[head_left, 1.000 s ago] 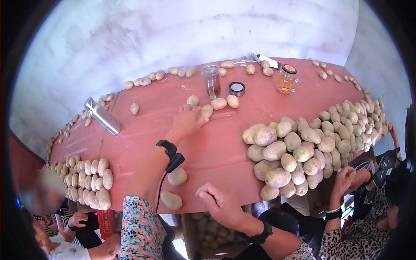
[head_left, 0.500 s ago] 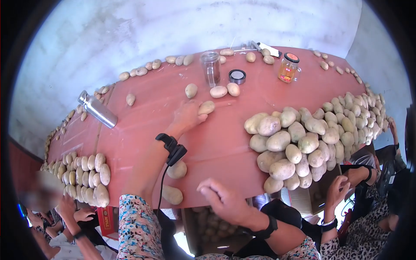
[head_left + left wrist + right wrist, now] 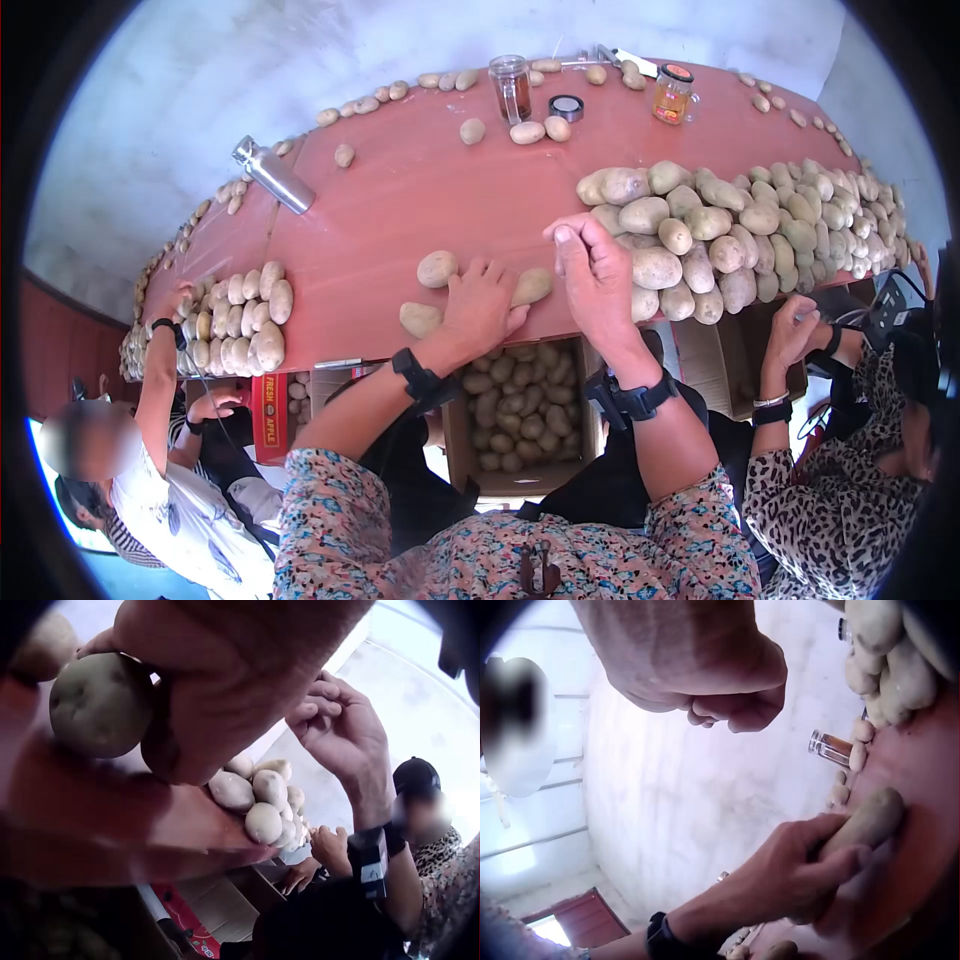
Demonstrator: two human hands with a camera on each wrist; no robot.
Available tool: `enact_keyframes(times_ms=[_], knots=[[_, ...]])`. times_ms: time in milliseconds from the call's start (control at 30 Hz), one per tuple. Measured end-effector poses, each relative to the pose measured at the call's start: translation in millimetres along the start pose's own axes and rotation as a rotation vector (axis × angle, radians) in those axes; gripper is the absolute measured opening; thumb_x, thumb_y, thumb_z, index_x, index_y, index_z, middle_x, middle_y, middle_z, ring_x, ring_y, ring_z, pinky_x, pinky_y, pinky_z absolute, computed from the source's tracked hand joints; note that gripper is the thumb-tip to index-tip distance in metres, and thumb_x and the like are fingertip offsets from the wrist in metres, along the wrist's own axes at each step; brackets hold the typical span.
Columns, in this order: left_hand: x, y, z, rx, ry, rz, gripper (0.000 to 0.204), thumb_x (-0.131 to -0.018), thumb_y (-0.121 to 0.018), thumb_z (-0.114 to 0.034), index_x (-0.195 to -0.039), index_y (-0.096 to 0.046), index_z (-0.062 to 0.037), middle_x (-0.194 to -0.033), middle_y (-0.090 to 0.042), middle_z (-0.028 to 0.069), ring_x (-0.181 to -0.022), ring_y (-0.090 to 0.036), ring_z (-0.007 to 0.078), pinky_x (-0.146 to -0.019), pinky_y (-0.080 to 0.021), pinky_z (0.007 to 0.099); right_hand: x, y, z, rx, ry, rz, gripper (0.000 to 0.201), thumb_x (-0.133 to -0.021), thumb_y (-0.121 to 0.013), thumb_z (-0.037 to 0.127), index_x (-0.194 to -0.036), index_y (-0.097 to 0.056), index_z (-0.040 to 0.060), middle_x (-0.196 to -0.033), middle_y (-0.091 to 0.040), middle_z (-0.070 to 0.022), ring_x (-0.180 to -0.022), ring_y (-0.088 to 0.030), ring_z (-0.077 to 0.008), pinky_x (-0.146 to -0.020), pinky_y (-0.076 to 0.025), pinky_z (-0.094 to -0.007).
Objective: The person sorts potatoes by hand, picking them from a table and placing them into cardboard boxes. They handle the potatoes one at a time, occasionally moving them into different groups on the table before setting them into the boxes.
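Observation:
In the head view my left hand point(image 3: 480, 305) is low near the table's front edge, gripping an oblong potato point(image 3: 533, 287). The right wrist view shows its thumb and fingers around that potato point(image 3: 870, 821), close over the red table. Two potatoes lie just left of the hand: a rounder one point(image 3: 436, 268) and one nearer the edge point(image 3: 420, 320). My right hand point(image 3: 597, 265) is raised beside the big potato pile point(image 3: 710, 220), its fingers loosely curled and holding nothing; the left wrist view shows this same hand point(image 3: 341, 727) from the palm side.
Rows of potatoes point(image 3: 235, 320) lie at the left. Farther back are a steel bottle point(image 3: 273, 175), a glass mug point(image 3: 510, 90), a black lid point(image 3: 566, 107) and a labelled jar point(image 3: 673, 95). A carton of potatoes point(image 3: 520, 410) stands below the edge. People sit on both sides.
My left hand has carried the potato from near the mug toward the front edge, beside two others. My right hand has lifted and shifted right toward the pile. The head view has tilted down.

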State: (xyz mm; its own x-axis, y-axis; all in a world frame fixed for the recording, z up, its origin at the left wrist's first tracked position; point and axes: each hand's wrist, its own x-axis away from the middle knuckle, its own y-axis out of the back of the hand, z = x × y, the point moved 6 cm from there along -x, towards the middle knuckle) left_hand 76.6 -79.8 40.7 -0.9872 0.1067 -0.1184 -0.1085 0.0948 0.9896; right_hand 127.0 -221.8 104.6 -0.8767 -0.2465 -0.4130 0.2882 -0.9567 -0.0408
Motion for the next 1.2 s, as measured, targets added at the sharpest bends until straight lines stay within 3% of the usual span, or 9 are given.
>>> enact_keyframes(times_ms=[233, 300, 333, 433, 467, 700, 900, 1133, 1200], knots=[[22, 10, 10, -0.021, 0.081, 0.012, 0.047, -0.078, -0.071, -0.029, -0.117, -0.059, -0.0058, -0.118, -0.054, 0.0135, -0.116, -0.049, 0.0323, -0.092, -0.041, 0.0491, -2, -12, -11, 0.137, 0.085, 0.046, 0.013, -0.096, -0.053, 0.007, -0.091, -0.063, 0.0012, -0.064, -0.052, 0.0006, -0.059, -0.047, -0.0044, -0.055, -0.04, -0.0236], [21, 33, 6, 0.114, -0.044, -0.186, 0.049, -0.08, -0.072, -0.028, -0.121, -0.057, -0.0045, -0.126, -0.051, 0.0164, -0.127, -0.043, 0.0352, -0.101, -0.036, 0.0487, -4, -15, -18, 0.234, 0.009, 0.105, 0.014, -0.095, -0.056, 0.013, -0.092, -0.063, 0.0007, -0.064, -0.058, -0.0122, -0.056, -0.057, -0.0195, -0.057, -0.047, -0.0328], [17, 42, 7, 0.113, -0.057, -0.204, 0.049, -0.08, -0.072, -0.028, -0.121, -0.057, -0.0045, -0.126, -0.051, 0.0164, -0.127, -0.043, 0.0352, -0.101, -0.036, 0.0487, -3, -16, -14, 0.202, -0.048, 0.137, 0.015, -0.095, -0.055, 0.015, -0.094, -0.062, 0.0015, -0.069, -0.06, -0.0138, -0.061, -0.06, -0.02, -0.061, -0.049, -0.0342], [10, 66, 23, 0.214, -0.009, -0.367, 0.048, -0.082, -0.072, -0.024, -0.123, -0.056, -0.0032, -0.131, -0.049, 0.0185, -0.129, -0.042, 0.0382, -0.104, -0.036, 0.0477, -5, -24, -17, 0.229, 0.002, 0.167, 0.016, -0.096, -0.054, 0.016, -0.097, -0.061, 0.0021, -0.073, -0.06, -0.0138, -0.065, -0.059, -0.0184, -0.064, -0.049, -0.0344], [10, 70, 35, 0.287, -0.007, -0.432, 0.045, -0.083, -0.07, -0.02, -0.122, -0.055, -0.0027, -0.131, -0.049, 0.019, -0.127, -0.044, 0.0383, -0.103, -0.037, 0.0465, -4, -26, -19, 0.198, -0.094, 0.159, 0.011, -0.094, -0.055, 0.007, -0.092, -0.063, 0.0008, -0.067, -0.055, -0.0013, -0.064, -0.05, -0.0049, -0.059, -0.043, -0.0236], [21, 50, 106, 0.64, 0.138, -0.589, 0.03, -0.084, -0.067, -0.01, -0.111, -0.059, -0.0017, -0.121, -0.054, 0.0189, -0.116, -0.05, 0.0374, -0.101, -0.04, 0.0436, -5, -50, -30, 0.23, -0.201, 0.255, 0.011, -0.096, -0.054, 0.01, -0.096, -0.063, 0.0026, -0.073, -0.056, 0.0023, -0.063, -0.049, -0.0048, -0.058, -0.042, -0.0223], [25, 41, 158, 0.523, 0.231, -0.785, 0.026, -0.083, -0.068, -0.01, -0.105, -0.057, -0.0016, -0.113, -0.055, 0.0182, -0.11, -0.051, 0.0363, -0.096, -0.041, 0.0452, -53, -83, 5, 0.063, -0.336, 0.341, 0.017, -0.099, -0.054, 0.017, -0.109, -0.059, 0.0043, -0.084, -0.058, 0.0007, -0.07, -0.055, -0.0077, -0.062, -0.046, -0.0238], [30, 43, 195, 0.624, 0.319, -0.812, 0.026, -0.082, -0.069, -0.009, -0.104, -0.057, -0.0021, -0.111, -0.055, 0.0174, -0.108, -0.051, 0.0353, -0.094, -0.041, 0.0453, -153, -93, 26, -0.427, -0.326, 0.003, 0.021, -0.097, -0.055, 0.021, -0.112, -0.055, 0.0056, -0.092, -0.06, -0.0031, -0.08, -0.057, -0.0148, -0.068, -0.049, -0.0312], [32, 45, 202, 0.628, 0.324, -0.828, 0.026, -0.083, -0.069, -0.009, -0.105, -0.057, -0.0017, -0.111, -0.056, 0.0172, -0.109, -0.051, 0.0352, -0.095, -0.041, 0.0449, -176, -92, 1, -0.25, -0.346, -0.025, 0.024, -0.095, -0.057, 0.023, -0.112, -0.057, 0.0052, -0.095, -0.06, -0.0043, -0.083, -0.058, -0.0153, -0.069, -0.05, -0.0322]])
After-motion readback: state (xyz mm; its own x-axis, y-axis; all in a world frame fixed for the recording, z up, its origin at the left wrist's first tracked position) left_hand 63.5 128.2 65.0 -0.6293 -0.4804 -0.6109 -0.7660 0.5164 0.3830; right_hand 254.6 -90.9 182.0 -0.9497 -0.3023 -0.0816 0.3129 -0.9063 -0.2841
